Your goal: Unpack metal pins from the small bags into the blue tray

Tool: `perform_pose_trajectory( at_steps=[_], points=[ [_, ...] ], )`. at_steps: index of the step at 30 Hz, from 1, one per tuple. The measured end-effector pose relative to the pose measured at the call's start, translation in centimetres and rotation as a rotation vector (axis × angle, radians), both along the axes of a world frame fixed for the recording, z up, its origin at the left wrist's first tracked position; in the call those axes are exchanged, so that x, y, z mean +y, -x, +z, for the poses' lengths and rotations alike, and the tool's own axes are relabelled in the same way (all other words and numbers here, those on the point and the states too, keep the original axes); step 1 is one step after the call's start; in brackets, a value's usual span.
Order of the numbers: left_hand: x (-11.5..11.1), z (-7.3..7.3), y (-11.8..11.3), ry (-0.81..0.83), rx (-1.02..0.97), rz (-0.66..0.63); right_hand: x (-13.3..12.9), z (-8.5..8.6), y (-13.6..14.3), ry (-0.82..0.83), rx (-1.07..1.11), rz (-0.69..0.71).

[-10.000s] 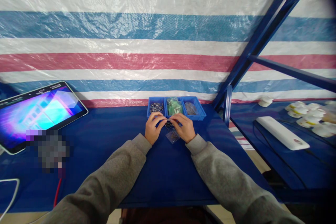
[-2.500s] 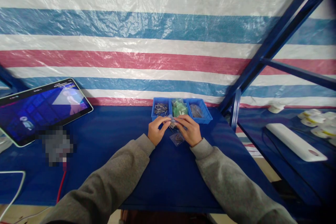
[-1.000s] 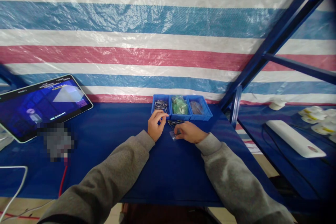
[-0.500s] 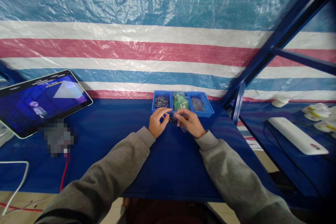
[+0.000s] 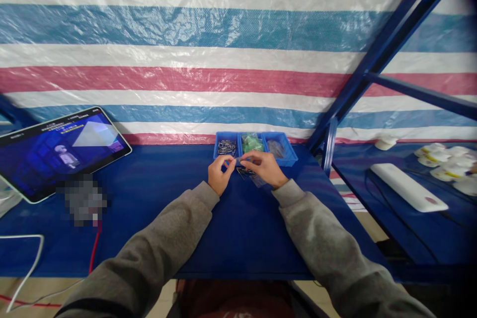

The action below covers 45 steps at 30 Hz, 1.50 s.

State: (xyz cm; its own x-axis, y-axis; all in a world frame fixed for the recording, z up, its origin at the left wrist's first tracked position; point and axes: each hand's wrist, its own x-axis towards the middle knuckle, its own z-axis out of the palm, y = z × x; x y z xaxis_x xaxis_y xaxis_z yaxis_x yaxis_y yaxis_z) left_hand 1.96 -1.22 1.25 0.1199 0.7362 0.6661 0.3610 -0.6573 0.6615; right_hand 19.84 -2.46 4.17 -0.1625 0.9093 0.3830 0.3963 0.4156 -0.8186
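My left hand (image 5: pixel 219 174) and my right hand (image 5: pixel 265 168) meet over the desk, just in front of a blue three-part tray (image 5: pixel 290 161). Thumb and fingers of both are pinched on a small clear plastic bag (image 5: pixel 238 160), mostly hidden by the fingertips. Below them several dark screws (image 5: pixel 243 173) lie on the desk. Another clear plastic bag (image 5: pixel 258 181) lies partly under my right hand. The tray's left compartment holds many metal screws (image 5: pixel 226 147), the middle one green bags (image 5: pixel 252 143), the right one clear bags (image 5: pixel 276 149).
A tablet (image 5: pixel 67 151) playing a video leans at the left, with a blurred-out object (image 5: pixel 85 199) and a red cable (image 5: pixel 95 248) before it. To the right, a white power strip (image 5: pixel 408 186) and several white rolls (image 5: pixel 447 161) lie on another blue surface. A blue metal frame (image 5: pixel 335 109) rises between.
My fingertips have drawn closer together on the bag, and my left hand's fingers have closed into a pinch. The view has shifted slightly.
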Motion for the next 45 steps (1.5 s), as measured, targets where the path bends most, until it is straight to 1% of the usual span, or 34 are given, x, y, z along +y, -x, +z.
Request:
perform_pose_trajectory(
  at_steps=[2,4,9,13,18,23,27,35,41,45],
  points=[
    [-0.1,0.0,-0.1,0.005,-0.006,-0.007,0.1,-0.4,-0.2,-0.095,-0.105,-0.061],
    [-0.2,0.0,-0.1,0.004,-0.005,-0.028,-0.1,-0.8,-0.3,-0.143,-0.154,-0.082],
    [-0.1,-0.1,-0.2,-0.004,-0.012,-0.057,-0.8,-1.3,-0.2,-0.182,-0.202,-0.023],
    [-0.2,0.0,-0.3,-0.028,-0.024,-0.07,-0.9,-1.5,-0.1,-0.215,-0.232,-0.068],
    [-0.2,0.1,-0.3,-0.036,0.031,-0.109,-1.0,-2.2,-0.1,-0.184,-0.265,-0.073],
    [-0.1,0.0,-0.2,-0.033,0.049,-0.109,-1.0,-2.5,-0.1,-0.224,-0.199,-0.117],
    [-0.1,0.1,-0.1,-0.035,0.053,-0.113,-1.0,-2.5,-0.1,-0.194,-0.137,-0.113],
    [-0.3,0.4,-0.3,-0.057,0.054,-0.142,-1.0,-2.6,0.3,-0.162,-0.148,-0.072],
    [-0.4,0.4,-0.2,-0.035,0.056,-0.123,-0.9,-2.8,0.2,-0.182,-0.125,-0.095],
    [-0.3,0.3,-0.1,-0.017,0.039,-0.125,-1.0,-2.7,0.2,-0.186,-0.086,-0.112]
  ],
)
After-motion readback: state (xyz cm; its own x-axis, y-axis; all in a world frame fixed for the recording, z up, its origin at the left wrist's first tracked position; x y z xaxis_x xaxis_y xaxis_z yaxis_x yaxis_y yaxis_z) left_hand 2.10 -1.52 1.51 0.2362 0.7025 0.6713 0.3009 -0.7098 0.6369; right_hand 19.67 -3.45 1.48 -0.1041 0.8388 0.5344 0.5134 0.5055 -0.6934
